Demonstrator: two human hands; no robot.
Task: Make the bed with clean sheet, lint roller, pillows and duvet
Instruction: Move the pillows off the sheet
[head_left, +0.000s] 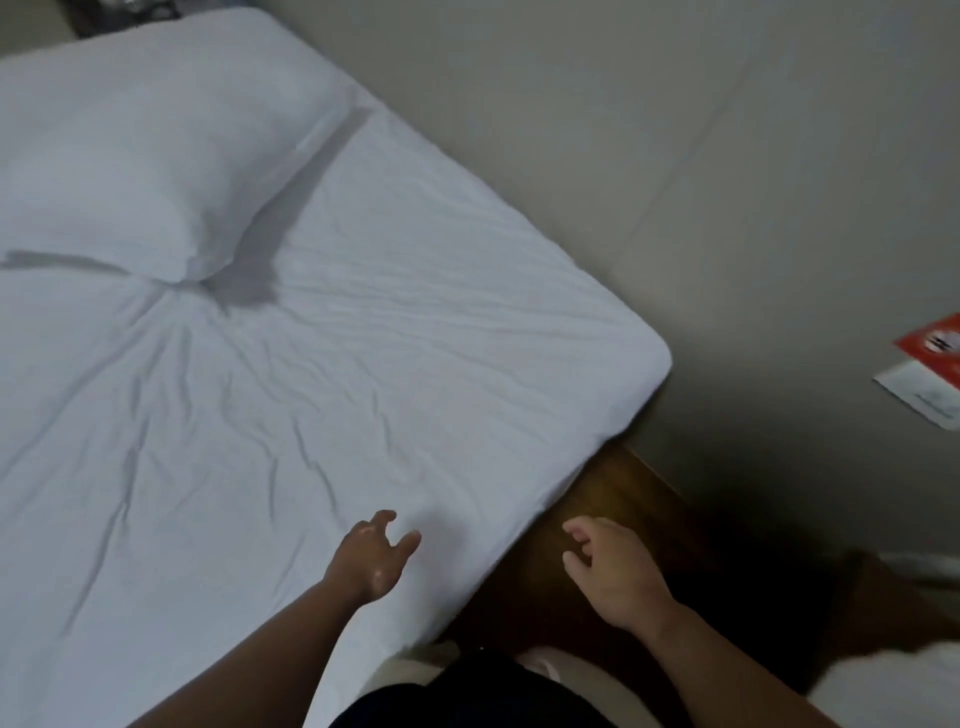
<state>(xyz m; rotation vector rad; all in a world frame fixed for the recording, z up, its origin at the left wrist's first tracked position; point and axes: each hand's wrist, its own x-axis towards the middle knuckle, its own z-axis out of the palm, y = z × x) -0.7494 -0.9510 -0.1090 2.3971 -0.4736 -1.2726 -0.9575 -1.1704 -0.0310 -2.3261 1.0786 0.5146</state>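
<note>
A white sheet (363, 374) covers the mattress, wrinkled toward the middle and wrapped over the near right corner. A white pillow (145, 156) lies at the upper left of the bed. My left hand (371, 556) hovers over the sheet near the bed's front edge, fingers loosely spread, holding nothing. My right hand (608, 566) is off the bed, above the wooden bed frame (587, 509), fingers loosely curled and empty. No lint roller or duvet is in view.
A beige wall (675, 156) runs close along the bed's far side. A red and white paper (930, 369) is at the right edge. White fabric (893, 691) shows at the bottom right. The floor beside the frame is dark.
</note>
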